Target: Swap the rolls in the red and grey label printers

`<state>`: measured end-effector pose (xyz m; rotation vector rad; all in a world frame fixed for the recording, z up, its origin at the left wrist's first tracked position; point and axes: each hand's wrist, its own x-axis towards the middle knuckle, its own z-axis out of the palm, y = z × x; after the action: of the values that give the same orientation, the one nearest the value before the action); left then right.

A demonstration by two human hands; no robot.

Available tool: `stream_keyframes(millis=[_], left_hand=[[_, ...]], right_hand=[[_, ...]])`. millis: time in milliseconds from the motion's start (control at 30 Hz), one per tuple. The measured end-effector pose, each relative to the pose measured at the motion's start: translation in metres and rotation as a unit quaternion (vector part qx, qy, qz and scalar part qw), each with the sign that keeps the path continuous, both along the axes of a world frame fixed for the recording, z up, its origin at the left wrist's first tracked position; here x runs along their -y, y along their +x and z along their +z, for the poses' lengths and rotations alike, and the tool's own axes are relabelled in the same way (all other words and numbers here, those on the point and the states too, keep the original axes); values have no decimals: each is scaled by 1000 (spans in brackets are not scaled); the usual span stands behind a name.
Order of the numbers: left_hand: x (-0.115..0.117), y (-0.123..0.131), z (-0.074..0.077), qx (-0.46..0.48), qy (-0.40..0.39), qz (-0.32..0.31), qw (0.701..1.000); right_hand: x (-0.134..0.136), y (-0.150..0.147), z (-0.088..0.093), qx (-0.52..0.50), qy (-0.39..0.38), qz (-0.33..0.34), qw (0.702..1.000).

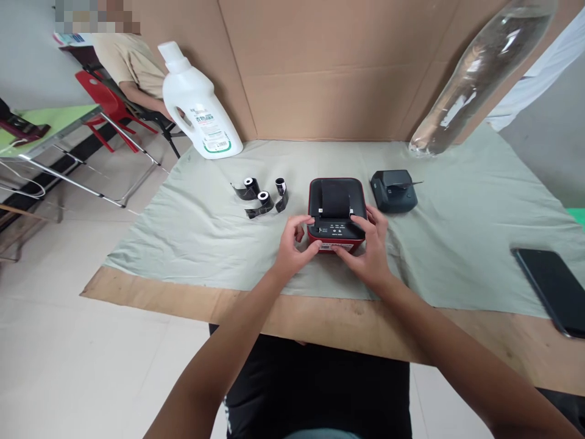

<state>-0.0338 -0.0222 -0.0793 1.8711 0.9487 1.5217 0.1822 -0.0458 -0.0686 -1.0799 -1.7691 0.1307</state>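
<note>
A small red and black label printer sits on the pale green cloth in the middle of the table. My left hand grips its front left corner, fingers curled against the casing. My right hand holds the front right side, with the thumb over the front panel by the buttons. Three small black rolls with loose tails lie just left of the printer. A dark grey device stands right of it.
A white detergent bottle stands at the back left. A clear plastic bottle leans on the cardboard wall at the back right. A black phone lies near the right edge. Another person sits at the far left by red chairs.
</note>
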Motion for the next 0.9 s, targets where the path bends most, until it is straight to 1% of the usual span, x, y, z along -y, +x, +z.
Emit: stream_keyframes(millis=[133, 333, 567, 767, 833, 900], left_hand=[[-1, 0, 0, -12, -3, 6, 1000], [-3, 0, -1, 0, 4, 1, 1000], [-2, 2, 5, -8, 6, 18, 1000], [5, -3, 8, 10, 1, 12, 1000], [1, -7, 11, 22, 0, 17, 1000], [-11, -9, 18, 15, -10, 27, 999]], right_hand=[[1, -1, 0, -1, -4, -3, 1000], [0, -1, -1, -1, 1, 2, 1000], [-1, -1, -1, 0, 4, 3, 1000], [-2, -2, 0, -6, 6, 4, 1000], [-2, -2, -1, -9, 5, 5, 1000], [-2, -1, -1, -12, 2, 6, 1000]])
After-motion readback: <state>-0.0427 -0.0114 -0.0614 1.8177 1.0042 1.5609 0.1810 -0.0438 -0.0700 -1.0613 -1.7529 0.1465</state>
